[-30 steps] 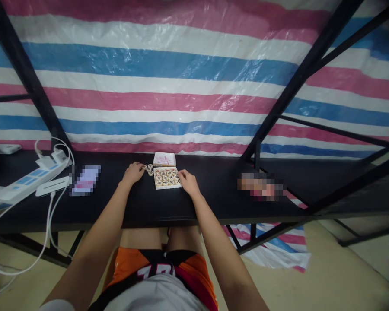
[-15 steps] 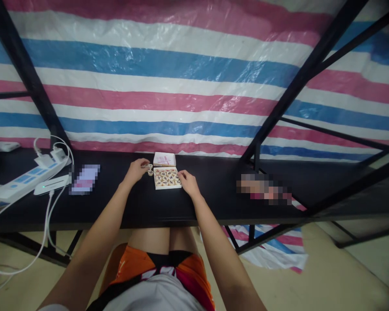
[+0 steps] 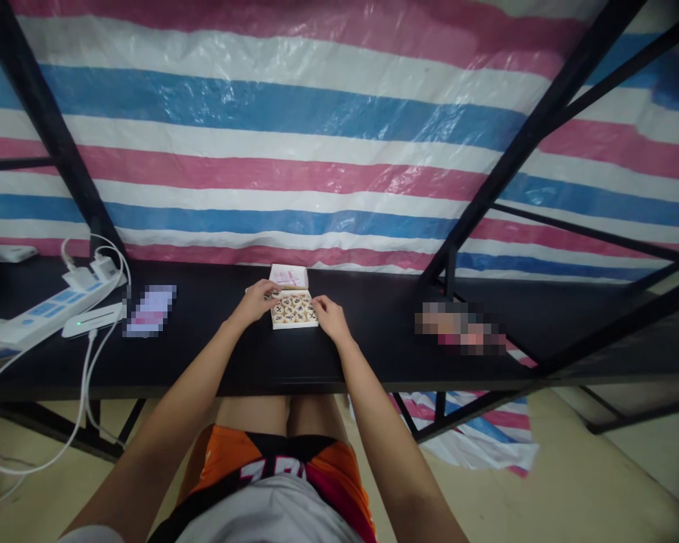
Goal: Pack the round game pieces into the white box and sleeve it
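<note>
A small white box (image 3: 295,326) lies on the black table, holding rows of round Chinese chess pieces (image 3: 290,308) with dark characters on top. My left hand (image 3: 256,300) reaches over the box's upper left corner, its fingers pinched at a Chinese chess piece (image 3: 275,295) that they partly cover. At the box's right edge my right hand (image 3: 331,317) is closed, thumb and fingers gripping the side. Just behind the box is its white lid (image 3: 290,276) with pink print, touching or nearly touching it. My left hand hides the spot left of the box.
To the left, a white power strip (image 3: 50,305) with plugs and looping cables lies beside a white charging device (image 3: 93,320) and a blurred phone (image 3: 152,310). A blurred object (image 3: 458,328) is at the right. Black metal posts (image 3: 486,192) and a striped plastic sheet (image 3: 294,173) stand around the table.
My left hand has moved right, from the loose pieces beside the box to over its upper left corner. My right hand stays on the box's right edge.
</note>
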`<state>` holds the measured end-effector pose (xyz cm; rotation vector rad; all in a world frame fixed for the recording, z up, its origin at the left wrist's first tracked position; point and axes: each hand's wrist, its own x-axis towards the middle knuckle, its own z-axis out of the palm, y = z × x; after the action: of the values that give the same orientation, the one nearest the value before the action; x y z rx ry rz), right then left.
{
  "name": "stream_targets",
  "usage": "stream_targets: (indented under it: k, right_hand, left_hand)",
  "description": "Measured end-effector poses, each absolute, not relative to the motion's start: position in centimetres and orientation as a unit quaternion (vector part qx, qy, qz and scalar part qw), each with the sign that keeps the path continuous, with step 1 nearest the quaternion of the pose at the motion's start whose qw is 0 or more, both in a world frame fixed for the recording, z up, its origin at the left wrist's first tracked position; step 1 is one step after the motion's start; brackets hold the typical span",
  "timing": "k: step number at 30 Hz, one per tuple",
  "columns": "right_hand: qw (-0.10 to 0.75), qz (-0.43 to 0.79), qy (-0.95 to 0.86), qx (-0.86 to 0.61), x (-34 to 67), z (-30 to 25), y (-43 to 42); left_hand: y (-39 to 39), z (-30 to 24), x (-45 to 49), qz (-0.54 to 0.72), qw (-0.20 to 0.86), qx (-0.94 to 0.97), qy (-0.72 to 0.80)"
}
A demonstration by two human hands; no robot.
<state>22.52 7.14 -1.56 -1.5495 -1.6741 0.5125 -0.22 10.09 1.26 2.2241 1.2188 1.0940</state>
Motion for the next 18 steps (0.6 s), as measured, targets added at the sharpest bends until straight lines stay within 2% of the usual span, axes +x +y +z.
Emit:
stream_targets:
  k: [4,9,13,15,18]
  right_hand:
    - [0.393,0.197,-0.66,-0.609,22.5,-1.7,7.2]
    - [0.392,0.198,-0.661,-0.609,22.6,-1.7,7.2]
    - [0.393,0.201,-0.661,-0.607,22.6,-1.6,7.2]
    - [0.394,0.203,-0.661,-0.606,22.6,-1.6,7.3]
    - [0.398,0.203,-0.661,-0.603,22.5,-1.6,7.2]
  left_hand:
    - [10.0,1.1,-0.5,0.319,0.203,0.813,0.442]
    - [10.0,1.0,-0.3,0.337,0.202,0.806,0.443]
    - [10.9,0.3,-1.3,0.365,0.121,0.749,0.54]
    - [11.2,0.0,-2.1,0.318,0.068,0.732,0.598]
    - [11.4,-0.3,-3.0,0.221,0.052,0.746,0.626]
